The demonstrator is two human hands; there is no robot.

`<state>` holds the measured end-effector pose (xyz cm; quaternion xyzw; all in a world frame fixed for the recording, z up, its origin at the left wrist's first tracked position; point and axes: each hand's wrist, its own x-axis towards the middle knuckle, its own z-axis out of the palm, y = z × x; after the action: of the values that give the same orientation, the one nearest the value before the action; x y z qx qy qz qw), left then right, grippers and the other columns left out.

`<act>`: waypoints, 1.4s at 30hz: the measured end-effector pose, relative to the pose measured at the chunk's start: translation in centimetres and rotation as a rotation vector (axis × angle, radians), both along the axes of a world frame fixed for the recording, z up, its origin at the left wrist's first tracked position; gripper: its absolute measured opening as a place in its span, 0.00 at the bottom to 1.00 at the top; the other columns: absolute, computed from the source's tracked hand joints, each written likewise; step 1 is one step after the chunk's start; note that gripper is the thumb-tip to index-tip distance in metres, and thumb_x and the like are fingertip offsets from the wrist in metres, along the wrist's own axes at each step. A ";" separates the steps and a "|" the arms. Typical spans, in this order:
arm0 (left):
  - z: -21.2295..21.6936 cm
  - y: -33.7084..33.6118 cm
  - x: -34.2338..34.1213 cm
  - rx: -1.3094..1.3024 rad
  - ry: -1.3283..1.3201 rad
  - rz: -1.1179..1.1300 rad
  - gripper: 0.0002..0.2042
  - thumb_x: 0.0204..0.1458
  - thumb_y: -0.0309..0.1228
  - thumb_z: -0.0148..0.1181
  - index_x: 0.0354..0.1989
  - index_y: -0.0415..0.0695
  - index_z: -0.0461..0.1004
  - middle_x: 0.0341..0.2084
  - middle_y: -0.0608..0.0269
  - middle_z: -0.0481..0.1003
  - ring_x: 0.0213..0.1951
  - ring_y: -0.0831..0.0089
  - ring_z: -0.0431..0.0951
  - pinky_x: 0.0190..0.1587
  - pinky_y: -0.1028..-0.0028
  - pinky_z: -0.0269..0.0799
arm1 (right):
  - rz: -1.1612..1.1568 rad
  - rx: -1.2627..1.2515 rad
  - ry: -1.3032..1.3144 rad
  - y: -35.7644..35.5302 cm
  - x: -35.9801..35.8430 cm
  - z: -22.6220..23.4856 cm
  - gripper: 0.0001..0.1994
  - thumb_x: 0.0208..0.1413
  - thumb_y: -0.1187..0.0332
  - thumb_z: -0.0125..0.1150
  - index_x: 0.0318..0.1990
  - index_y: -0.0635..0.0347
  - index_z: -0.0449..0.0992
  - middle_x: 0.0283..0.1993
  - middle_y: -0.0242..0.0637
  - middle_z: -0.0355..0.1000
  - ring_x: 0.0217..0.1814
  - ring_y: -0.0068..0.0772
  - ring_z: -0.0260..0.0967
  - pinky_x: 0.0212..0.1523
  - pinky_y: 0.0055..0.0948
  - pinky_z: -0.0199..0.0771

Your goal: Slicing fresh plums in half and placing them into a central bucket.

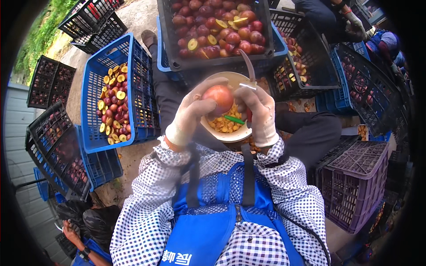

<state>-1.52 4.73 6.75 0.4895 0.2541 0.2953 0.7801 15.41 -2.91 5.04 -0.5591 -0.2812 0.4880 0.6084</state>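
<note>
Far to the left, black crates (49, 133) of dark red fruit stand stacked and tilted along a pale wall, and another person's hand (71, 230) shows at the bottom edge. Next to them a blue crate (95, 71) leans toward the seated person, part filled with halved fruit (114, 104), yellow cut faces up among red skins.

In the middle, the gloved left hand (191, 113) is curled around a round reddish-orange fruit (218, 98), fingers wrapped over its top and left side, holding it just above a cream bowl (230, 135). The bowl sits on the person's lap and holds small yellow-brown pits (224, 124) and a green bit of something I cannot make out. The gloved right hand (259, 111) is closed on a knife (249, 66), whose thin curved blade points up and away; that hand presses against the right side of the fruit. Whether the blade is touching the fruit I cannot tell.

Just behind the hands, a big black crate (217, 62) sits on a blue one, heaped with whole red fruit and a few cut halves.

To the right, more black and blue crates (319, 66) hold scattered fruit, another worker's gloved hand (355, 22) reaches in at the top, and an upside-down purple crate (355, 186) stands beside the person's knee.
</note>
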 end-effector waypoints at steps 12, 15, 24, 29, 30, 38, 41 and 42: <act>-5.5 -3.2 3.3 1.004 0.408 0.379 0.29 0.59 0.48 0.55 0.61 0.39 0.65 0.47 0.44 0.76 0.47 0.49 0.79 0.50 0.65 0.74 | -0.250 0.284 -0.524 1.6 -1.3 -5.0 0.11 0.57 0.66 0.63 0.42 0.63 0.78 0.34 0.42 0.75 0.33 0.38 0.76 0.33 0.30 0.73; -5.9 -3.1 3.6 0.987 0.375 0.387 0.30 0.60 0.48 0.54 0.62 0.37 0.64 0.48 0.43 0.76 0.48 0.49 0.79 0.51 0.65 0.73 | -0.175 0.144 -0.413 1.4 -1.1 -2.6 0.09 0.54 0.70 0.64 0.42 0.62 0.78 0.33 0.44 0.74 0.33 0.44 0.76 0.32 0.30 0.75; -5.8 -3.8 4.3 -0.193 0.022 0.196 0.27 0.62 0.55 0.46 0.55 0.42 0.69 0.29 0.70 0.73 0.26 0.83 0.68 0.27 0.82 0.62 | -0.245 0.263 -0.063 1.6 -2.9 -0.5 0.06 0.50 0.74 0.67 0.31 0.66 0.76 0.26 0.34 0.74 0.27 0.19 0.70 0.27 0.22 0.69; -4.5 -2.7 3.2 -0.708 -0.234 -0.066 0.26 0.63 0.57 0.39 0.49 0.47 0.70 0.16 0.69 0.66 0.12 0.80 0.57 0.16 0.77 0.54 | -0.168 0.211 0.192 1.7 -1.9 -0.1 0.08 0.53 0.71 0.65 0.35 0.65 0.75 0.29 0.35 0.74 0.28 0.23 0.72 0.28 0.22 0.73; -4.3 -2.8 3.4 -0.711 -0.233 -0.067 0.26 0.63 0.57 0.39 0.49 0.47 0.70 0.16 0.69 0.66 0.12 0.80 0.57 0.16 0.77 0.54 | -0.170 0.208 0.192 1.6 -1.9 0.2 0.08 0.53 0.71 0.65 0.35 0.65 0.75 0.29 0.35 0.74 0.28 0.23 0.72 0.28 0.22 0.73; -5.5 -3.0 2.4 -0.529 -0.220 -0.186 0.26 0.62 0.46 0.41 0.58 0.36 0.67 0.45 0.53 0.75 0.44 0.68 0.78 0.45 0.68 0.77 | -0.206 0.157 -0.213 1.0 -0.1 -4.3 0.07 0.53 0.69 0.65 0.36 0.63 0.76 0.31 0.40 0.74 0.31 0.29 0.73 0.28 0.29 0.72; -5.8 -3.6 2.4 -0.277 -0.002 0.030 0.23 0.59 0.42 0.53 0.56 0.37 0.68 0.43 0.57 0.76 0.45 0.68 0.77 0.49 0.71 0.72 | -0.061 0.215 -0.448 1.5 -1.7 -3.8 0.07 0.50 0.69 0.69 0.33 0.61 0.78 0.29 0.41 0.72 0.28 0.29 0.69 0.30 0.24 0.68; -6.8 -3.3 1.9 -0.264 -0.006 0.021 0.23 0.59 0.42 0.53 0.56 0.37 0.68 0.43 0.57 0.76 0.45 0.68 0.77 0.49 0.71 0.72 | -0.057 0.091 -0.135 2.0 -2.1 -4.3 0.08 0.50 0.69 0.69 0.34 0.61 0.78 0.29 0.38 0.72 0.28 0.26 0.68 0.30 0.24 0.67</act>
<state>0.33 1.47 -0.08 0.3790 0.2936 0.2688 0.8354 13.36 -0.91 0.76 -0.5703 -0.3274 0.4182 0.6266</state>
